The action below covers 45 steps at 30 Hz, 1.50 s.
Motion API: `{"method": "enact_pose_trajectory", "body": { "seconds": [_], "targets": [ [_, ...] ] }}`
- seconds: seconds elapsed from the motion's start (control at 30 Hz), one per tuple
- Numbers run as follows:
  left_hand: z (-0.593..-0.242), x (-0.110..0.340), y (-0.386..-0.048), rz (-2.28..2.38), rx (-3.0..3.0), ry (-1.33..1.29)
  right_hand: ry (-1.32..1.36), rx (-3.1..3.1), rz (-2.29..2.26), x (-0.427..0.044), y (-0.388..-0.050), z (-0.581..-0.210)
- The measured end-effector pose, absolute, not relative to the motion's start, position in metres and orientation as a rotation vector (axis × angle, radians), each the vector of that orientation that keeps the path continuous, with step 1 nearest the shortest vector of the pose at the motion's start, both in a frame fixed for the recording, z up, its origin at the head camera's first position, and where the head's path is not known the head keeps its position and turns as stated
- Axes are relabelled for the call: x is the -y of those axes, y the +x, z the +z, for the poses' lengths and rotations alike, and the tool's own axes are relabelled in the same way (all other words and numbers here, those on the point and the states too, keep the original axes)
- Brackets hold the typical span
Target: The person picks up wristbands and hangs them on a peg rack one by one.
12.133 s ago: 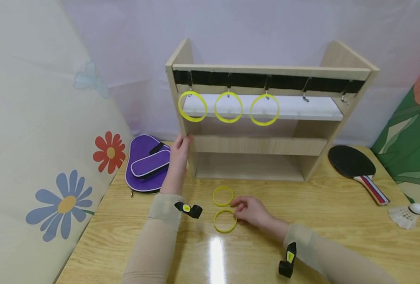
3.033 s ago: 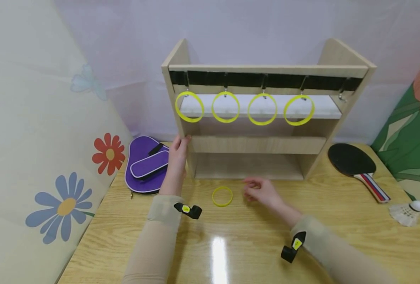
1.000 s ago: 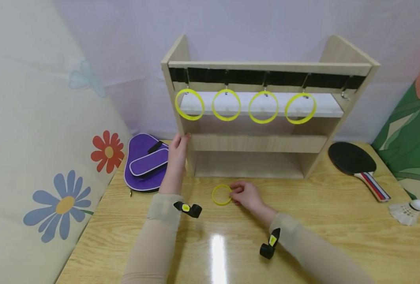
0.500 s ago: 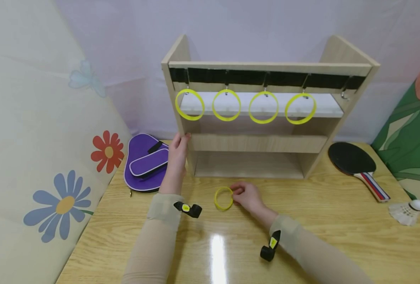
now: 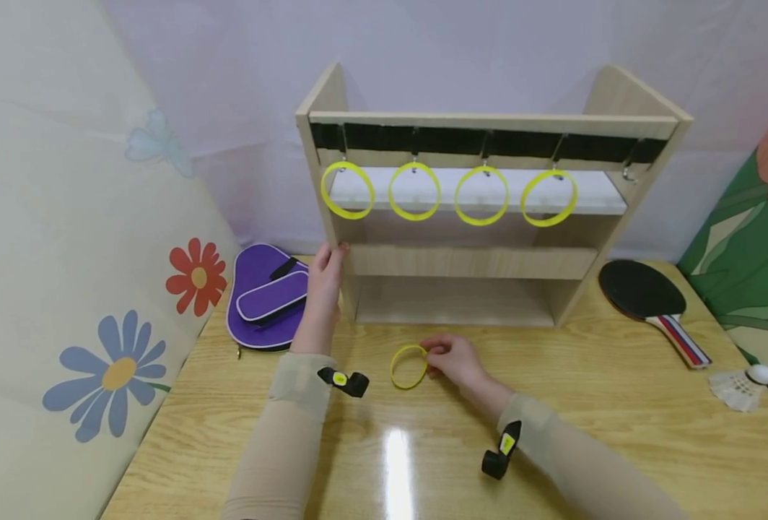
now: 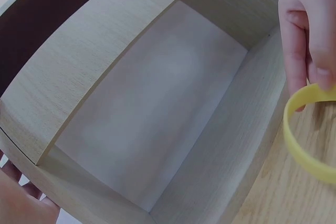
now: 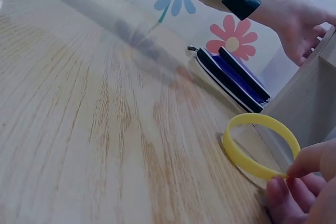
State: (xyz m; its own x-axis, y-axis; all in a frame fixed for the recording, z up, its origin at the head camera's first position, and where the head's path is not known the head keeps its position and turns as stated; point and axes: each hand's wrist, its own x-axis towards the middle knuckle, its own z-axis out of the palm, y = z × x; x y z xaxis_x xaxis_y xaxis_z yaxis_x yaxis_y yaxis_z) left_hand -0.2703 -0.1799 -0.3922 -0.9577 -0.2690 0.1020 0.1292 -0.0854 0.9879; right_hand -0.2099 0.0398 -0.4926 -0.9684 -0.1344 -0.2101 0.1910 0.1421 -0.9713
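My right hand [image 5: 458, 363] pinches the right edge of a yellow ring [image 7: 242, 160] between thumb and fingers. In the head view this ring is just above the tabletop, in front of a small wooden shelf [image 5: 475, 261]. My left hand [image 5: 324, 285] grips the shelf's left side panel, thumb at the front edge; its other fingers are partly hidden behind the panel. Several yellow rings hang in a row from hooks on the black strip [image 5: 452, 139] across the shelf top, the rightmost ring [image 5: 548, 223] included. The far right hook [image 5: 628, 173] bears no ring.
A purple paddle case [image 5: 273, 296] lies left of the shelf, close to my left forearm. On the right lie a black table tennis paddle [image 5: 642, 290] and a white shuttlecock [image 5: 738, 390]. A fabric backdrop stands behind.
Since the earliest frame a fourth ring has come onto a hook. My right hand then reached the last ring on the table and has lifted and tilted it slightly. My left hand stays put.
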Motion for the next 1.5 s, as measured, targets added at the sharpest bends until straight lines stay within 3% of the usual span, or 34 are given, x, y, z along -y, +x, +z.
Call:
{"method": "enact_pose_trajectory", "body": {
  "seconds": [0.5,1.5],
  "targets": [
    [-0.393,0.181,-0.272,-2.144,1.929,0.157,0.049,-2.144,-1.965,-0.063,-0.212,-0.473],
    [-0.391,0.179,-0.272,-2.116,1.932,0.174,0.013,-2.087,-2.154,-0.134,-0.211,-0.397]
  ]
}}
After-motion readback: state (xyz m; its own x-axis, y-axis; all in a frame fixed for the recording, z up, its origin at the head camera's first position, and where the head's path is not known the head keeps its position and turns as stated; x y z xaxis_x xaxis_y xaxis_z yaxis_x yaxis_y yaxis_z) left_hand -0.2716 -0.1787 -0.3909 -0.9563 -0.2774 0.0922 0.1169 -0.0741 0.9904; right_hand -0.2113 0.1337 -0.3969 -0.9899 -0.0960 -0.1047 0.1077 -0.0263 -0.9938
